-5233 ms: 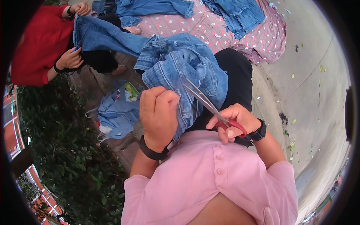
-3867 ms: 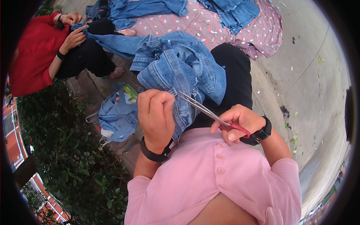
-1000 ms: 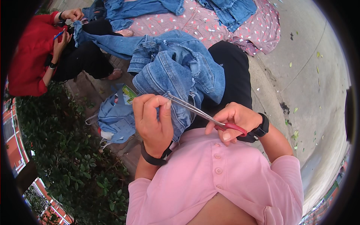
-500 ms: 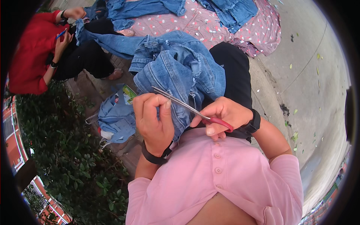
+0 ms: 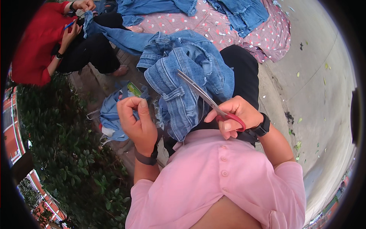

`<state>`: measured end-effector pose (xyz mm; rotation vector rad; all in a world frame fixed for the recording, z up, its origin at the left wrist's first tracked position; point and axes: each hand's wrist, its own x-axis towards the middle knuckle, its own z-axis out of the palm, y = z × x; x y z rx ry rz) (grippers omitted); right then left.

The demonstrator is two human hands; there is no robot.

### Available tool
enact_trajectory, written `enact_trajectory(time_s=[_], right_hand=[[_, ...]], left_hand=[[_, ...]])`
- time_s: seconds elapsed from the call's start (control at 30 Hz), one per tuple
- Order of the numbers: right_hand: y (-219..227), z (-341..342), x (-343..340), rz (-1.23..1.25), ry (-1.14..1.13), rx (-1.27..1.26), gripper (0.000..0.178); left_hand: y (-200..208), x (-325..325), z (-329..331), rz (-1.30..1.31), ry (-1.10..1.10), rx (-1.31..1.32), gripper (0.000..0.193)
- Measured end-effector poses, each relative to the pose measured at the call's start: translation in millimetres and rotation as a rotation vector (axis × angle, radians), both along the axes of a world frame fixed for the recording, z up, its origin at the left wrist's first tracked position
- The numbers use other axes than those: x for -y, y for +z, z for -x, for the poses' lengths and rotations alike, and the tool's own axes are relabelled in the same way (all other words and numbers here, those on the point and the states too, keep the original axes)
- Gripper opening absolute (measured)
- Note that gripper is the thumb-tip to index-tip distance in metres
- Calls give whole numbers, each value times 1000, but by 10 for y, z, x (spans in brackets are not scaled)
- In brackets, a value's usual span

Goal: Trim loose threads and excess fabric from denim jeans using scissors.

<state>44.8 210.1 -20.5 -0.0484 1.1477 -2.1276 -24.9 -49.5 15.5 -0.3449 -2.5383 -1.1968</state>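
Note:
Red-handled scissors (image 5: pixel 202 93) sit in my right hand (image 5: pixel 240 114), with fingers at the loops. The blades point up and left, nearly together, above the denim. My left hand (image 5: pixel 137 124) is raised left of the scissors, apart from them, its fingers curled in and the thumb pressed against them. Whether something small is pinched there I cannot make out. A blue denim garment (image 5: pixel 179 72) with frayed edges lies bunched over my lap, its waistband part hanging toward me. One leg of it stretches left toward a person in red (image 5: pixel 34 49).
The person in red holds a blue tool (image 5: pixel 69 24) and the frayed denim end. More jeans (image 5: pixel 244 15) lie on a flowered cloth (image 5: pixel 274 34) at the back. A light-blue bag (image 5: pixel 110 114) stands left of my knees, by a leafy hedge (image 5: pixel 72 152). Concrete paving (image 5: pixel 316 76) spreads right.
My left hand has moved left, away from the scissors' blades. The scissors have tilted more upright and show their blades broader. The denim waistband shows more fully between my hands.

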Motion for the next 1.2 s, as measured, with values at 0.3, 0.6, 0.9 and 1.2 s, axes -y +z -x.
enact_trajectory(time_s=[0.3, 0.6, 0.9, 1.2], right_hand=[[-81, -44, -13, 29, -99, -42, 38], [-41, -58, 15, 4, -120, -49, 45], [112, -24, 43, -68, -95, -14, 40], [233, 57, 54, -81, -105, -184, 40]], left_hand=[[-215, 326, 14, 132, 32, 248, 15], [-10, -150, -85, -625, -255, 724, 24], [122, -217, -89, -620, -328, 569, 16], [124, -302, -99, -572, -221, 431, 15]])
